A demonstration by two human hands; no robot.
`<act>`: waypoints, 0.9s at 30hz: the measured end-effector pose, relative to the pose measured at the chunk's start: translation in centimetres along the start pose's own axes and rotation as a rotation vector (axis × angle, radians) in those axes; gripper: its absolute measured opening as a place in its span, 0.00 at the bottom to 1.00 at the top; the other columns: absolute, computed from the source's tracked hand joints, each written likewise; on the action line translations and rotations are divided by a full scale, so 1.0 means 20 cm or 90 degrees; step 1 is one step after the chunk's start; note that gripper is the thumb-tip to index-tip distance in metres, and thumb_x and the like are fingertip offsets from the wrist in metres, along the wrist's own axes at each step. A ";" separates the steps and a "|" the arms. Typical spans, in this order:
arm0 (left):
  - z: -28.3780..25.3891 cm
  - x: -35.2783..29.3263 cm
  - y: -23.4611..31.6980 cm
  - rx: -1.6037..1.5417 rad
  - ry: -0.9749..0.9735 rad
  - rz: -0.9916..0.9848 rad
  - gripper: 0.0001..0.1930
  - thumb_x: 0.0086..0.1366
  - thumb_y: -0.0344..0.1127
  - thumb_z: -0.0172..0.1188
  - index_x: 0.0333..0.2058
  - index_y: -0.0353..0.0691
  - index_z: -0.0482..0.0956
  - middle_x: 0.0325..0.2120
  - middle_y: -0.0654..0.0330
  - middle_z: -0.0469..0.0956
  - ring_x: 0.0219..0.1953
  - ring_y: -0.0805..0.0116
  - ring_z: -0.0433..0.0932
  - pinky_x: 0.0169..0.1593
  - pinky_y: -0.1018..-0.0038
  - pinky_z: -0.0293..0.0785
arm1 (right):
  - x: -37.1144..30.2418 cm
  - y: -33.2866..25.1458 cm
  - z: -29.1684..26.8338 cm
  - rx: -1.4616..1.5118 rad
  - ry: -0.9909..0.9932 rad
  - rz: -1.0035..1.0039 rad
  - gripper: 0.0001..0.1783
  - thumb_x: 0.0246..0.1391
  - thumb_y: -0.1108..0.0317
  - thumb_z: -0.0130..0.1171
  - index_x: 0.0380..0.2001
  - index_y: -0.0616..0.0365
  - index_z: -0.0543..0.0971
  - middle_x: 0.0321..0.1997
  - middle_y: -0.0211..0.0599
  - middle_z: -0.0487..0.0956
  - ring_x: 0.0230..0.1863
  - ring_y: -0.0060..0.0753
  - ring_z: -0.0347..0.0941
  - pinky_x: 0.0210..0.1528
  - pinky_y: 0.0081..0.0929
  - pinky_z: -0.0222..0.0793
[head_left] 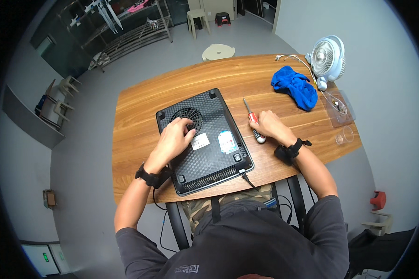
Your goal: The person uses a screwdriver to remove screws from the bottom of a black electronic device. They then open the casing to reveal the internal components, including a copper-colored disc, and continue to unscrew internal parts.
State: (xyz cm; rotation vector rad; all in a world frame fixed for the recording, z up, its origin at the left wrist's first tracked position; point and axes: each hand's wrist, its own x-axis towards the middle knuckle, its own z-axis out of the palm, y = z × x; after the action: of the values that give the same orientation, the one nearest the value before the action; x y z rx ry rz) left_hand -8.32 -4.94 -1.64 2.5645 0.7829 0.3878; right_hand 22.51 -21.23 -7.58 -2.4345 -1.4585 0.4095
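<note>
Right grip (268,124) touches the screwdriver (252,117) at its handle; whether clenched, cannot tell. Left grip (174,135), loosely bent and released, sits at the round vent (192,116) of the upturned black appliance (214,114), by the near edge of the worktop (137,116).

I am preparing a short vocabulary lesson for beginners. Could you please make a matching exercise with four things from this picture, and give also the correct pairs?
Things
1. screwdriver
2. cloth
3. fan
4. flat black appliance

Places, colours or states
A. pale, standing near the far right corner of the table
B. under the left hand, feet facing up
C. at the right hand, red on its handle
D. blue and crumpled

Right pairs: 1-C, 2-D, 3-A, 4-B
</note>
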 end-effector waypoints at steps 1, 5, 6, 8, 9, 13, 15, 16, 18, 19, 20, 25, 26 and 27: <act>-0.02 -0.03 -0.02 -0.007 0.000 -0.013 0.17 0.65 0.36 0.66 0.48 0.32 0.82 0.34 0.48 0.80 0.36 0.50 0.81 0.43 0.58 0.78 | 0.00 0.00 0.00 -0.011 -0.003 0.007 0.27 0.55 0.47 0.63 0.30 0.67 0.86 0.33 0.68 0.83 0.40 0.69 0.82 0.48 0.54 0.79; -0.05 -0.16 -0.07 -0.017 0.002 -0.056 0.17 0.64 0.34 0.67 0.48 0.31 0.82 0.31 0.48 0.79 0.34 0.50 0.80 0.42 0.59 0.76 | -0.01 -0.05 -0.06 -0.084 -0.071 0.061 0.29 0.58 0.43 0.59 0.37 0.63 0.87 0.38 0.64 0.85 0.45 0.64 0.83 0.51 0.52 0.78; -0.05 -0.19 -0.09 -0.027 0.011 -0.050 0.16 0.64 0.34 0.66 0.48 0.30 0.82 0.31 0.48 0.79 0.34 0.50 0.80 0.41 0.59 0.76 | -0.01 -0.07 -0.08 -0.108 -0.091 0.068 0.31 0.60 0.40 0.58 0.39 0.62 0.87 0.40 0.62 0.85 0.47 0.63 0.83 0.53 0.51 0.77; -0.04 -0.26 -0.11 -0.045 0.023 -0.061 0.16 0.64 0.34 0.67 0.47 0.30 0.82 0.30 0.48 0.78 0.34 0.50 0.79 0.41 0.59 0.76 | -0.02 -0.05 -0.06 -0.101 -0.059 0.045 0.32 0.60 0.39 0.58 0.40 0.62 0.87 0.39 0.62 0.85 0.46 0.63 0.83 0.51 0.52 0.77; -0.03 -0.29 -0.11 -0.054 0.029 -0.067 0.16 0.64 0.34 0.67 0.47 0.30 0.82 0.30 0.48 0.78 0.34 0.50 0.79 0.41 0.59 0.76 | -0.03 -0.05 -0.05 -0.097 -0.043 0.032 0.32 0.61 0.39 0.58 0.40 0.62 0.87 0.39 0.62 0.85 0.45 0.63 0.83 0.51 0.52 0.78; -0.02 -0.42 -0.11 -0.036 0.036 -0.111 0.20 0.65 0.35 0.66 0.53 0.31 0.78 0.34 0.45 0.79 0.38 0.46 0.80 0.45 0.57 0.76 | -0.09 -0.08 -0.05 -0.123 0.029 0.025 0.33 0.63 0.37 0.56 0.39 0.62 0.86 0.36 0.61 0.85 0.42 0.63 0.83 0.46 0.53 0.79; 0.03 -0.48 -0.15 -0.010 0.070 -0.117 0.23 0.66 0.37 0.65 0.57 0.33 0.75 0.36 0.44 0.80 0.38 0.47 0.80 0.46 0.58 0.77 | -0.12 -0.08 -0.04 -0.108 0.064 0.008 0.31 0.63 0.40 0.58 0.35 0.63 0.84 0.35 0.62 0.84 0.41 0.65 0.83 0.45 0.55 0.79; 0.04 -0.51 -0.13 -0.002 0.066 -0.130 0.25 0.67 0.38 0.64 0.59 0.34 0.73 0.39 0.43 0.79 0.40 0.45 0.80 0.47 0.56 0.77 | -0.14 -0.08 -0.05 -0.113 0.067 0.005 0.30 0.63 0.41 0.58 0.35 0.63 0.83 0.35 0.62 0.84 0.40 0.65 0.83 0.44 0.55 0.78; 0.06 -0.55 -0.06 0.016 0.056 -0.155 0.29 0.69 0.41 0.63 0.64 0.36 0.67 0.44 0.39 0.78 0.44 0.39 0.80 0.50 0.53 0.76 | -0.20 -0.09 -0.05 -0.103 0.076 -0.006 0.26 0.63 0.45 0.61 0.34 0.63 0.81 0.34 0.62 0.84 0.40 0.66 0.82 0.43 0.56 0.78; 0.06 -0.57 -0.04 0.024 0.037 -0.184 0.30 0.70 0.42 0.62 0.65 0.36 0.66 0.47 0.37 0.77 0.46 0.36 0.79 0.52 0.51 0.76 | -0.22 -0.09 -0.06 -0.106 0.081 -0.012 0.26 0.63 0.45 0.61 0.34 0.63 0.81 0.34 0.62 0.84 0.39 0.66 0.82 0.43 0.56 0.78; 0.06 -0.58 -0.01 0.032 0.017 -0.211 0.31 0.71 0.44 0.60 0.66 0.37 0.64 0.49 0.36 0.75 0.47 0.34 0.79 0.53 0.50 0.75 | -0.24 -0.09 -0.06 -0.110 0.086 -0.019 0.26 0.63 0.46 0.61 0.34 0.64 0.81 0.34 0.62 0.83 0.39 0.65 0.82 0.43 0.56 0.77; 0.05 -0.63 0.08 0.075 -0.079 -0.295 0.35 0.74 0.51 0.54 0.72 0.39 0.57 0.56 0.31 0.71 0.52 0.29 0.77 0.56 0.47 0.75 | -0.38 -0.15 -0.07 -0.112 0.181 -0.105 0.25 0.63 0.47 0.61 0.35 0.63 0.81 0.34 0.56 0.84 0.38 0.62 0.82 0.41 0.54 0.77; 0.07 -0.65 0.06 0.103 -0.059 -0.260 0.38 0.74 0.54 0.53 0.74 0.41 0.53 0.52 0.28 0.74 0.49 0.28 0.79 0.55 0.45 0.76 | -0.40 -0.18 -0.08 -0.063 0.134 -0.112 0.24 0.63 0.47 0.61 0.35 0.63 0.81 0.34 0.56 0.84 0.39 0.61 0.82 0.42 0.54 0.77; 0.07 -0.66 0.06 0.106 -0.070 -0.265 0.39 0.73 0.54 0.53 0.75 0.41 0.52 0.49 0.28 0.76 0.48 0.28 0.79 0.55 0.45 0.76 | -0.42 -0.22 -0.08 -0.014 0.087 -0.118 0.24 0.63 0.47 0.61 0.36 0.62 0.81 0.35 0.55 0.84 0.39 0.60 0.82 0.42 0.53 0.77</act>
State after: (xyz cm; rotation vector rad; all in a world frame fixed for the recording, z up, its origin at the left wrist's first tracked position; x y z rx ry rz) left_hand -17.79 -14.08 -4.12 2.4550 1.3175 0.0506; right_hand 15.81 -26.78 -3.72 -2.2683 -1.6181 0.1840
